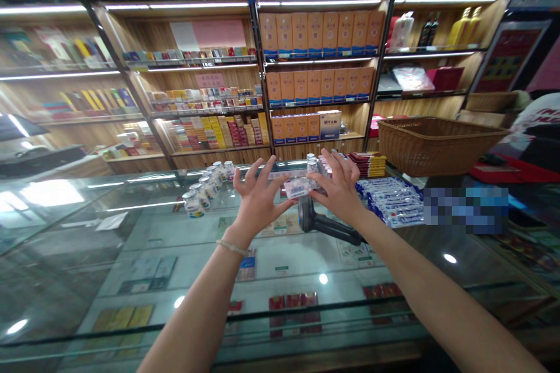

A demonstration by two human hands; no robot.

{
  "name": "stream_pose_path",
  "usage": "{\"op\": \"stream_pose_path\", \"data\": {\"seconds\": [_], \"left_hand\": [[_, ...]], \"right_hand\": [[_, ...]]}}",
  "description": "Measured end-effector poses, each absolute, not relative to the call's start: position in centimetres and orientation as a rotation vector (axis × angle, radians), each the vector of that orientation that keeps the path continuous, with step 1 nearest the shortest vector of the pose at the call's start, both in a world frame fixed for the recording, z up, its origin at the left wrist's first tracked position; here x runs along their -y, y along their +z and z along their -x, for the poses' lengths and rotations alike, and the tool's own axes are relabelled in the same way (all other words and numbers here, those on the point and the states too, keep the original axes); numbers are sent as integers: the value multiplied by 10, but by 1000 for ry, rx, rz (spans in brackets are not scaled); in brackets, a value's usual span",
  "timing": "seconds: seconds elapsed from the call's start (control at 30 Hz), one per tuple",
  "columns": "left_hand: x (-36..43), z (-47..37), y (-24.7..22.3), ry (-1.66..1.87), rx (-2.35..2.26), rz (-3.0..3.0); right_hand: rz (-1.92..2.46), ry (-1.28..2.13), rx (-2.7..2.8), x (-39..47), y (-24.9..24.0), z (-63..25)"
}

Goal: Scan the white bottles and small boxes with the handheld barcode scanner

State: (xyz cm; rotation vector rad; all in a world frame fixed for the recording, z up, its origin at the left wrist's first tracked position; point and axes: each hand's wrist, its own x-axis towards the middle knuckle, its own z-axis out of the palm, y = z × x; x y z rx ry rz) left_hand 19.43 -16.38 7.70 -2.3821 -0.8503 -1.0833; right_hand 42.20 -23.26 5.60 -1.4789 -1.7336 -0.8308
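A small white bottle [297, 188] with a barcode label lies sideways between my two hands, just above the glass counter. My left hand [254, 201] has its thumb and index finger at the bottle's left end, with the other fingers spread. My right hand [338, 186] pinches the right end between thumb and fingers. Just below the bottle, a black handheld barcode scanner [326, 226] rests on the glass. Behind my right hand stands another small bottle [311, 162]. Several similar small bottles [205, 186] stand in rows left of my left hand.
Blue-and-white packets [391, 201] and red-and-yellow packets [368, 164] lie right of my hands. A wicker basket [440, 145] stands behind them. Boxed goods show beneath the glass counter [175, 227]. Shelves of orange boxes [315, 35] line the back wall. A person's sleeve [542, 116] shows far right.
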Motion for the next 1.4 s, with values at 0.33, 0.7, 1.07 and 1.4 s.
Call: {"op": "stream_pose_path", "data": {"seconds": [0.33,0.7,1.07,1.4], "left_hand": [[164,-194,77,-1171,858,2395],[149,-185,69,-1315,982,2347],[145,-183,63,-1323,991,2373],[144,-180,61,-1278,1017,2358]], "right_hand": [[1561,-645,1750,234,61,-414],[1866,-244,1804,252,38,-396],[2076,-299,1914,270,4,-392],[2188,-58,1956,261,20,-395]]}}
